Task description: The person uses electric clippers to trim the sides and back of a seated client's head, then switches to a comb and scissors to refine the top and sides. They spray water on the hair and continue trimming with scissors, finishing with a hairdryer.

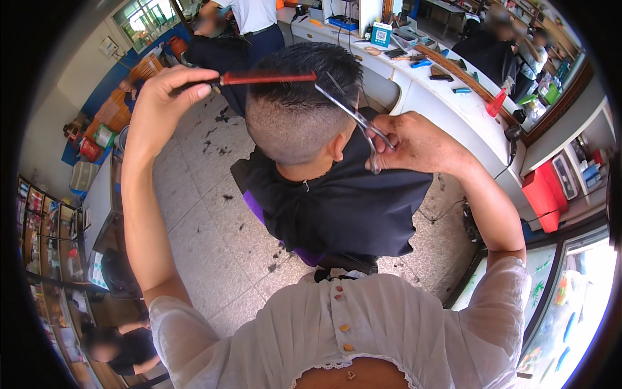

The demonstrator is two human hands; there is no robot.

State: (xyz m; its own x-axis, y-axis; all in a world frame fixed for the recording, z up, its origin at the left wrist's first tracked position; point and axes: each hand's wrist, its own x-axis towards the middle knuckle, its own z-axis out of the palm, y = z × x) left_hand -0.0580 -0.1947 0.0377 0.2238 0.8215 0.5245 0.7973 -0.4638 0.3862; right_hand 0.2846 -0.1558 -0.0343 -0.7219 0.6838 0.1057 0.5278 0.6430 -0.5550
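Note:
A seated person's head (285, 123) is before me, dark hair longer on top and clipped short at the back and side. A black cape (343, 201) covers that person's shoulders. My left hand (170, 97), raised at the left, pinches the dark handle of a red comb (269, 78); its toothed length lies level across the hair on top. On the right, my right hand (405, 139) has its fingers in the handle rings of metal scissors (346, 107). Their blades are spread and point up and left, close to the comb's tip and the hair.
A white counter (447, 123) curves along the right, bearing combs, clippers and a red bottle (496, 104) below a mirror (518, 39). Cut hair dots the tiled floor (194, 214). Another person in a white shirt (256, 16) stands at the far left beside a caped customer.

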